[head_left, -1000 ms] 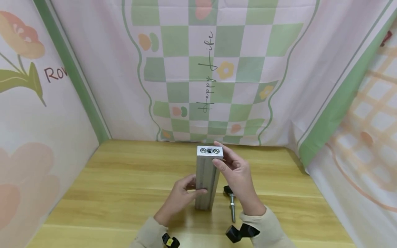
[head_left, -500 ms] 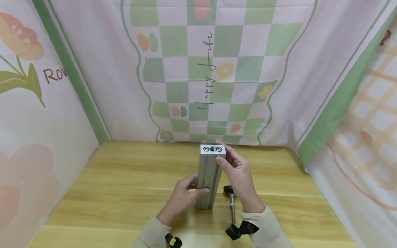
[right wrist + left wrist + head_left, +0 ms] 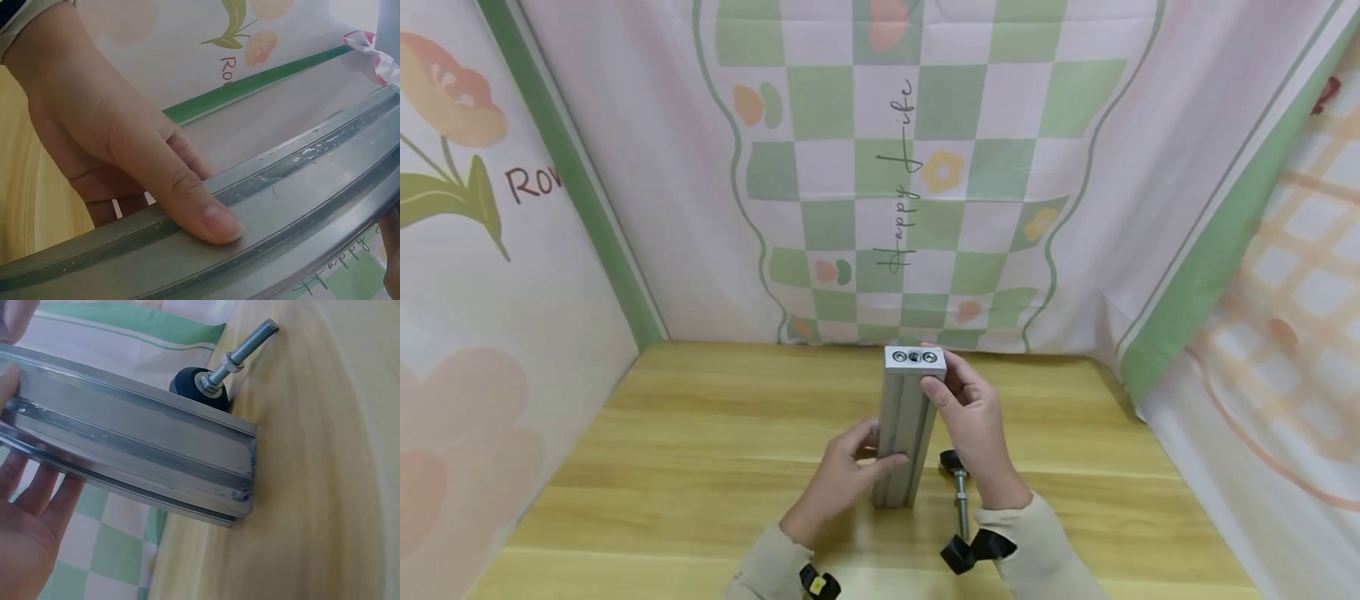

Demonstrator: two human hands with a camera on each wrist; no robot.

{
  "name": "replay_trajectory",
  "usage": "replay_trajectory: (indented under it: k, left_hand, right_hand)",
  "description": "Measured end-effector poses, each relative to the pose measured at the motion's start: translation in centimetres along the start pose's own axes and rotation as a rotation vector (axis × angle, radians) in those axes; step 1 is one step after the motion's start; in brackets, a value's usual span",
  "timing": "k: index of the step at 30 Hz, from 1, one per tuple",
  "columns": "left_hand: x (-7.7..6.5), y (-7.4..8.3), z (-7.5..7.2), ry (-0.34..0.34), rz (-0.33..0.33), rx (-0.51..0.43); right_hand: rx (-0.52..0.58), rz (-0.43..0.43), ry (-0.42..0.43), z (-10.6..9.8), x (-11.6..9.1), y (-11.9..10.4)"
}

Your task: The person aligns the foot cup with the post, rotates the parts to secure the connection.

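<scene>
A grey aluminium profile (image 3: 898,433) with grooved sides stands on end on the table, leaning slightly to the right at the top. Its silver end plate (image 3: 915,367) has a screw on either side of a central threaded hole. My left hand (image 3: 838,475) holds the lower half, with the thumb (image 3: 215,222) across the face and the fingers behind. Near the top, my right hand (image 3: 973,425) grips the right edge between thumb and fingers. A levelling foot (image 3: 961,492), with a black base and a threaded rod carrying nuts, lies to the right of the profile.
The wooden table (image 3: 700,425) is backed by a green-and-white checked cloth (image 3: 887,167) with printed lettering. Printed fabric walls (image 3: 497,292) close in both sides. Black wrist mounts (image 3: 977,552) sit on my sleeves, the right one close to the rod's end.
The profile's top has tilted a little to the right, both hands staying on it. My right wrist has since shifted slightly left and its mount now overlaps the rod's end. The levelling foot stays put.
</scene>
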State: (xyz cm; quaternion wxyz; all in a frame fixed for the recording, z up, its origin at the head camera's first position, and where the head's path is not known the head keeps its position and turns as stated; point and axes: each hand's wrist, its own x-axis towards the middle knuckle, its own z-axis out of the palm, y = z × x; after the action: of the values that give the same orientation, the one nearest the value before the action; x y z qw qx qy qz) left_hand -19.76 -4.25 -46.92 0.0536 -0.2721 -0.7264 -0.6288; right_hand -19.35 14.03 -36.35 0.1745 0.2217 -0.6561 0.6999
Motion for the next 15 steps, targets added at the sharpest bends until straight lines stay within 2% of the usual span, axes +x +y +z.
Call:
replay_trajectory:
  k: [7, 15]
  left_hand:
    - [0.3, 0.8, -0.3, -0.043, -0.033, 0.004]
    - [2.0, 3.6, -1.4, -0.011, 0.050, -0.015]
  right_hand:
    - [-0.038, 0.019, 0.006, -0.1, -0.1, 0.0]
    - [-0.041, 0.036, 0.001, 0.0, -0.1, 0.1]
